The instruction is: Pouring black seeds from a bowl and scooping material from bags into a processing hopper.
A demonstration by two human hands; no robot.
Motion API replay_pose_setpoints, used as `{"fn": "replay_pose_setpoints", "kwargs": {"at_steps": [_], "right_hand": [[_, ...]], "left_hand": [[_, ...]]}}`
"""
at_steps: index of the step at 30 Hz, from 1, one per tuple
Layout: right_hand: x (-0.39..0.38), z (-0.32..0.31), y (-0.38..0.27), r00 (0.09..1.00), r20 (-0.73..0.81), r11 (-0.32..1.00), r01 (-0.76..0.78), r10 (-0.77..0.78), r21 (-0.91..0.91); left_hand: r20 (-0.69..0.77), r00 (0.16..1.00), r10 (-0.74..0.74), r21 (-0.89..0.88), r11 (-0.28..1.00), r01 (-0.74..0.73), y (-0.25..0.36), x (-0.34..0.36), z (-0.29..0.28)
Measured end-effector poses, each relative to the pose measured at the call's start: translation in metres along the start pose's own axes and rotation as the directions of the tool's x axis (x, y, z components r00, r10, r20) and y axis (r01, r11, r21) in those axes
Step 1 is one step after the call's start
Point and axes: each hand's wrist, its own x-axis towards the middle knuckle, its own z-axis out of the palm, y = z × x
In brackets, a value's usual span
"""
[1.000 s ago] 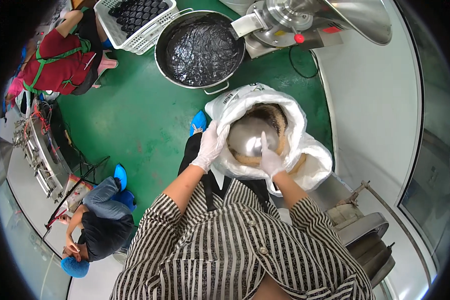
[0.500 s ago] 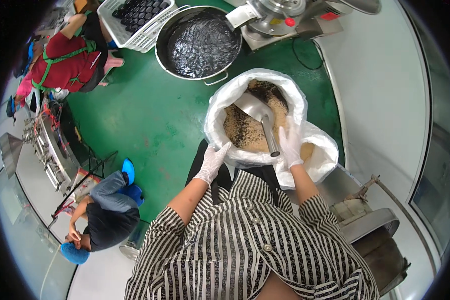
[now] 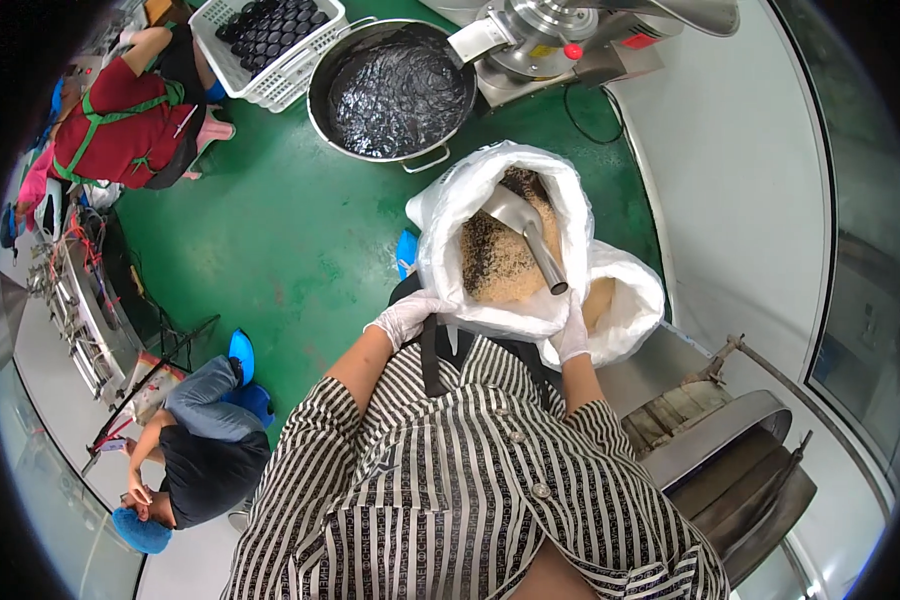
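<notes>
In front of me stands a large white sack (image 3: 448,270), its mouth open around tan and black grains (image 3: 500,275) that look like seeds. A metal scoop (image 3: 515,212) lies on the grains, its tubular handle pointing toward me. My left hand (image 3: 408,316), in a thin clear glove, is closed on the sack's near left side. At the near right rim, beside the scoop handle's end, my gloved right hand (image 3: 572,332) grips the sack too; its fingertips are partly hidden by the plastic.
A second white bag (image 3: 638,310) with tan contents stands right of the sack. Beyond are a pot (image 3: 320,118) of glossy black mass, a white crate (image 3: 270,95) with black pieces, and a metal machine (image 3: 540,40). Two people are at the left; another machine (image 3: 730,450) is near right.
The sack has tilted and its mouth has narrowed. My right hand has moved from inside the rim to the near right edge. My left hand has shifted lower on the side.
</notes>
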Motion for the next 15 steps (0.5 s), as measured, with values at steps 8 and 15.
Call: {"fn": "replay_pose_setpoints", "kwargs": {"at_steps": [8,15], "right_hand": [[-0.033,0.098,-0.056,0.684,0.400,-0.411,0.158,-0.610,-0.898],[0.062,0.168,0.003,0.987,0.138,-0.828,0.011,-0.080,-0.560]], "left_hand": [[-0.304,0.644,0.702,0.789,0.565,-0.243,0.027,-0.021,0.024],[-0.309,0.765,0.565,0.638,0.720,-0.274,0.035,0.039,0.023]]}}
